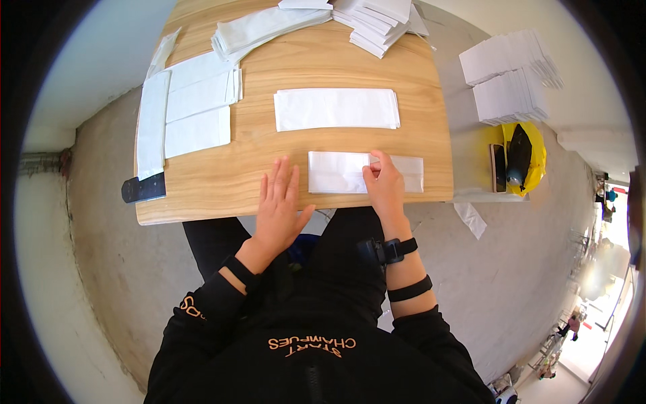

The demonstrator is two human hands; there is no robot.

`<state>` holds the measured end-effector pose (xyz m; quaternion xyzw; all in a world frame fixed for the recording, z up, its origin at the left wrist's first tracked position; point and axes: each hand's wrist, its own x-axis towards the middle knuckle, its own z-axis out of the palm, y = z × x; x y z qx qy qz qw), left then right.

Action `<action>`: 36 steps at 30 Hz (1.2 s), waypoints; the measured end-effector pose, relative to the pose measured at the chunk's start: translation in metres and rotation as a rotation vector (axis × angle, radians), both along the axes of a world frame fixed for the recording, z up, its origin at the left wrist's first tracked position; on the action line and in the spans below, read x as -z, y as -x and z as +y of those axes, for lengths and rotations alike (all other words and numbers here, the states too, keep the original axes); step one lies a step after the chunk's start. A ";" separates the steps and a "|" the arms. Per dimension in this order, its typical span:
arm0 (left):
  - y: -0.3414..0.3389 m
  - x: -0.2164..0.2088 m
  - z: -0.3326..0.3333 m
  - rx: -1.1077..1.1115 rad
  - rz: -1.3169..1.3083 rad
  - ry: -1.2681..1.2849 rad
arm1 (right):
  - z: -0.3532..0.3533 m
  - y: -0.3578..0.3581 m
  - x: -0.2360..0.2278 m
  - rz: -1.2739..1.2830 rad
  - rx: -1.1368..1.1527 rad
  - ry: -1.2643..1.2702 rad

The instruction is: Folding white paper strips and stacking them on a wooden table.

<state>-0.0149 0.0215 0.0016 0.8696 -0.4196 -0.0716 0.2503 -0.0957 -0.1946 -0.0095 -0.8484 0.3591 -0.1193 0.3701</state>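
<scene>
Near the table's front edge lies a long flat white paper piece (336,173), its left part doubled over so that an upper layer ends near the middle. My right hand (387,192) is closed at that layer's edge, thumb and fingers pinching it. To the left of the paper, my left hand (277,202) rests on the wood, fingers stretched out and holding nothing. Beyond both hands is a neat stack of white paper strips (336,108).
White paper piles (198,108) cover the wooden table's left side; a dark device (145,189) sits below them. More strips (269,30) and folded stacks (380,23) lie at the back. Right: folded stacks (510,94), a phone (498,168) and a yellow bag (536,151).
</scene>
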 end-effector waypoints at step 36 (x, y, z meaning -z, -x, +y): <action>-0.005 0.011 -0.032 0.215 -0.109 -0.179 | -0.013 0.018 -0.006 0.013 -0.191 0.040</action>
